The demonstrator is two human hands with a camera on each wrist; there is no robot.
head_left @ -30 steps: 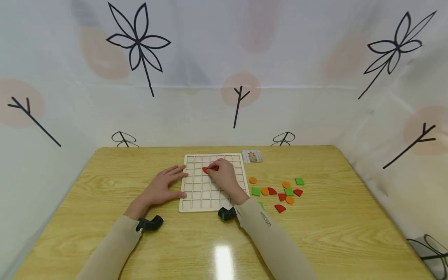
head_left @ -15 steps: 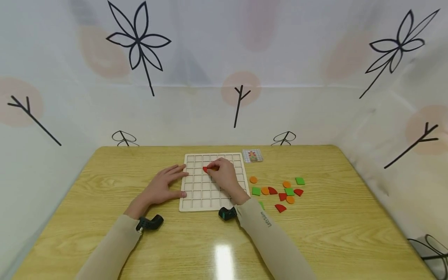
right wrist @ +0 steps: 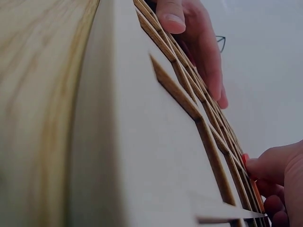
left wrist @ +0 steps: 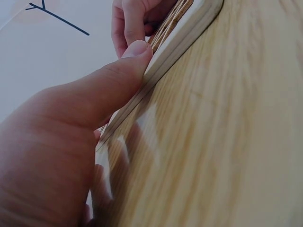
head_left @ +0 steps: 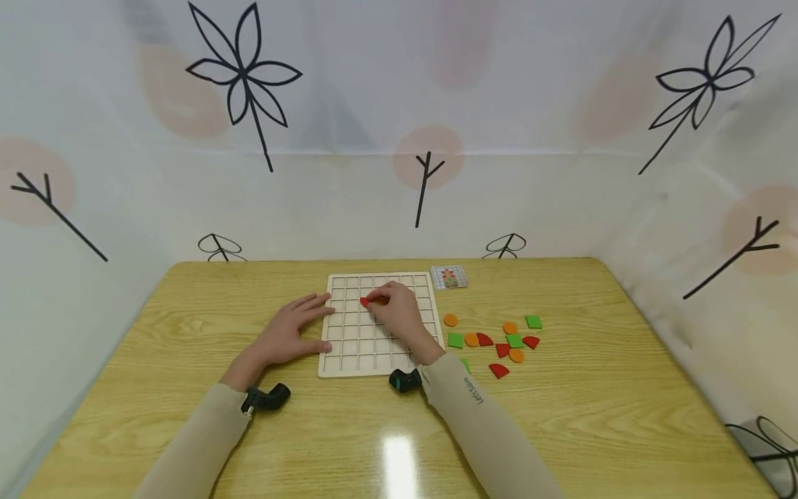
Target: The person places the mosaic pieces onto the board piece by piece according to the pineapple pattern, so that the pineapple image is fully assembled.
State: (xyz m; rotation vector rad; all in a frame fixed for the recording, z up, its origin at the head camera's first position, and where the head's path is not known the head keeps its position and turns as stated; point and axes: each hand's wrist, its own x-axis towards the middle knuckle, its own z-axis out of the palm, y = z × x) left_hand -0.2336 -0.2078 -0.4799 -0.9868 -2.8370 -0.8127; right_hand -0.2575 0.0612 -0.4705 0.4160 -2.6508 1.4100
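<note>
A pale wooden grid board (head_left: 350, 363) lies flat on the table. My left hand (head_left: 288, 335) rests along its left side, fingers spread and fairly straight; in the left wrist view the thumb (left wrist: 118, 78) touches the board's edge. Over the upper middle cells, my right hand (head_left: 400, 313) pinches a red quarter-circle tile (head_left: 364, 303) between thumb and fingertips, at the board's surface. From the right wrist view, a bit of the red tile (right wrist: 245, 159) shows at the thumb tip, with an orange sliver (right wrist: 257, 195) beneath the fingers. The hand hides the cells under it.
Right of the board lie loose tiles: several red quarter circles (head_left: 499, 371), orange discs (head_left: 451, 320) and green squares (head_left: 533, 322). One green tile is partly hidden by the right sleeve. A small printed pattern card (head_left: 449, 277) sits by the board's upper right corner.
</note>
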